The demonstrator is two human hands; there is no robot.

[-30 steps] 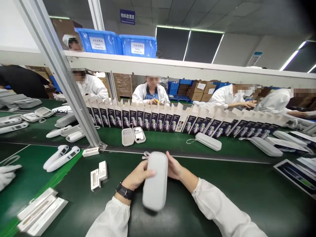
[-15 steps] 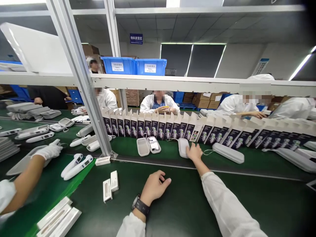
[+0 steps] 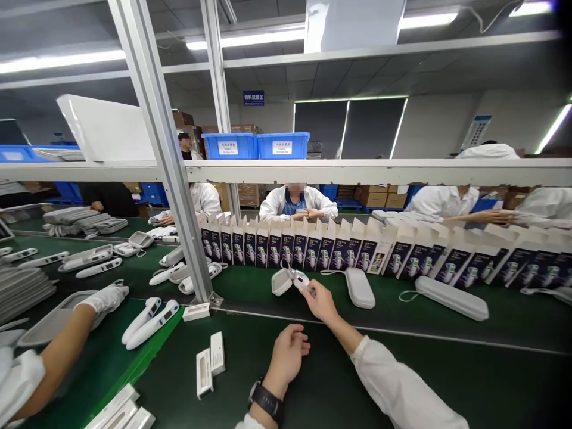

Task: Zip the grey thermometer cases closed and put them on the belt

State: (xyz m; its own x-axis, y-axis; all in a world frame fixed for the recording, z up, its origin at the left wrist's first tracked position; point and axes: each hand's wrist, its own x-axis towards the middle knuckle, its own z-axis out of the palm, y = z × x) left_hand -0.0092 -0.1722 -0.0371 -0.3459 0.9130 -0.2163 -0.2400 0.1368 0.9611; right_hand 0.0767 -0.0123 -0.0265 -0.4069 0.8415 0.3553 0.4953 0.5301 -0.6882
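Note:
My right hand (image 3: 319, 301) reaches to the back belt and pinches the right edge of a small grey carrying case (image 3: 281, 282). The case lies open, with white contents (image 3: 301, 279) in its right half, partly covered by my fingers. My left hand (image 3: 288, 353), with a black watch on the wrist, hovers over the dark green belt, its fingers loosely bent and a little apart, holding nothing. A closed grey case (image 3: 360, 288) with a strap is just right of my right hand. Two small white boxes (image 3: 204, 372) lie left of my left hand.
A row of open-topped printed cartons (image 3: 337, 250) stands behind the cases. A metal post (image 3: 172, 155) rises left of centre. Another person's gloved hand (image 3: 105, 298) works at far left, near two white thermometer-like devices (image 3: 152, 325). Another closed case (image 3: 451, 298) lies at right.
My right hand has moved left from the closed case to the open one and grips its edge. The open case has turned and tilted slightly. The view has tipped upward.

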